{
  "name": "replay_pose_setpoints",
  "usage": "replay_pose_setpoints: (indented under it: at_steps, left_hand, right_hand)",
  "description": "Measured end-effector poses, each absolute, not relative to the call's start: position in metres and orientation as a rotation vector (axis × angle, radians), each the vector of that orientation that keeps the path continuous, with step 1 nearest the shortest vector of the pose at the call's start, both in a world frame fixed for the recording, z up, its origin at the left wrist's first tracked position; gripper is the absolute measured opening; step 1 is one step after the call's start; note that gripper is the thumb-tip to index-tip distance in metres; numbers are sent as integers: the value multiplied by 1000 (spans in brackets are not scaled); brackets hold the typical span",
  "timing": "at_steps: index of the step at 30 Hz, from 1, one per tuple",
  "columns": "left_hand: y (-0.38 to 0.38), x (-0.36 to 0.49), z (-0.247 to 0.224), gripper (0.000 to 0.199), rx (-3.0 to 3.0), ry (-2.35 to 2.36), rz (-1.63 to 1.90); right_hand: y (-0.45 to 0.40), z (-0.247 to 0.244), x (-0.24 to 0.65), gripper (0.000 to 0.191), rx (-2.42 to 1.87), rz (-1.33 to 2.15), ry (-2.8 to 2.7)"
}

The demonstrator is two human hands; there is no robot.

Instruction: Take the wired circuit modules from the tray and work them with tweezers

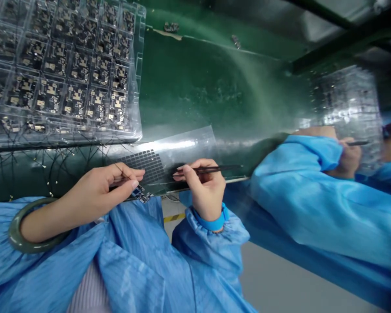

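Left hand (96, 191) pinched narrow on a tiny circuit module (138, 193) at the bench edge (215, 180)! Right hand (205, 187) grips black tweezers (223, 168), lengthwise along that edge, just beside it.

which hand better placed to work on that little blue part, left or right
Right, probably: the right hand holds black tweezers with their tips aimed toward the small blue part, while the left hand sits against it and looks busy steadying it.
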State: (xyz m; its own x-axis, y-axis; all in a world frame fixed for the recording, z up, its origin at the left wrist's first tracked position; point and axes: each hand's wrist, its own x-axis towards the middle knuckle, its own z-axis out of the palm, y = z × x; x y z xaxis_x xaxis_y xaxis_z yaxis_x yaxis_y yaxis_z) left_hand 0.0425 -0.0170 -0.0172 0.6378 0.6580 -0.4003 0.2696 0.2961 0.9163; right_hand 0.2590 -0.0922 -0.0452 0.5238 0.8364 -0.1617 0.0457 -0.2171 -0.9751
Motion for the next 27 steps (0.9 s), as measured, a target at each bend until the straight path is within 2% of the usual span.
replay_pose_setpoints:
  at_steps: [8, 15, 20, 27]
  left_hand:
    - [-15, 42, -17, 15, 1349, 913, 281]
    - [-14, 41, -17, 16, 1362, 920, 261]
    - [-15, 40, -18, 14, 1353, 918, 271]
    - [-15, 39, -19, 13, 1368, 898, 280]
  right_hand:
    - [-93, -51, 256, 19, -1830, 751, -897]
    - [-88, -46, 261, 19, -1740, 913, -848]
    - [-88, -47, 260, 19, -1787, 827, -861]
    - [-88, -46, 261, 21, -1721, 895, -809]
